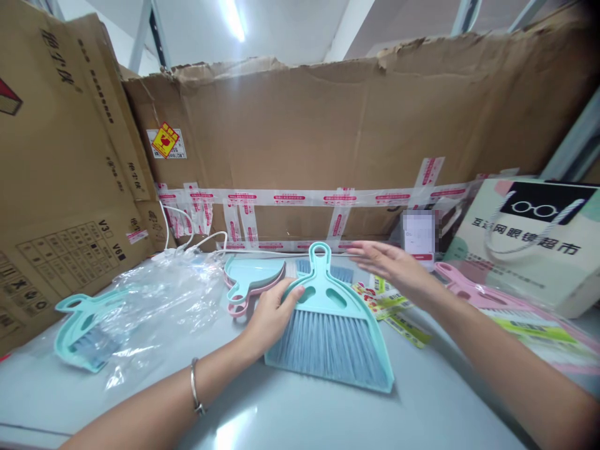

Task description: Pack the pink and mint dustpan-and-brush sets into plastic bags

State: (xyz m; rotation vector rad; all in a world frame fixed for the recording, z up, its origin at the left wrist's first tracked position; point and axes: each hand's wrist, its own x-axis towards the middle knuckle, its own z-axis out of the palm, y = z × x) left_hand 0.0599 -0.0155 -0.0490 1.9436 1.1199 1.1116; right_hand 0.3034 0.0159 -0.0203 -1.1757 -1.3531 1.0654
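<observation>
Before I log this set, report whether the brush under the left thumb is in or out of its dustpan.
In: the brush lies inside the turquoise dustpan, whose rim shows beside and below its bristles.

Ceiling (290, 37): pale, w/ lit tube light (233, 19) upper ctr, slight glare.
Back: big brown cardboard panel (281, 131) across most of bkgd, torn top edge, red-and-white tape (288, 198) low down, yellow/red label (165, 140) at L.
L side: tall printed carton (60, 156), angled.
Frame: blue-grey metal posts (158, 34) top L & top R, another far R.
Surface (422, 406): pale grey-blue, glossy, light refl. nr btm edge.
</observation>
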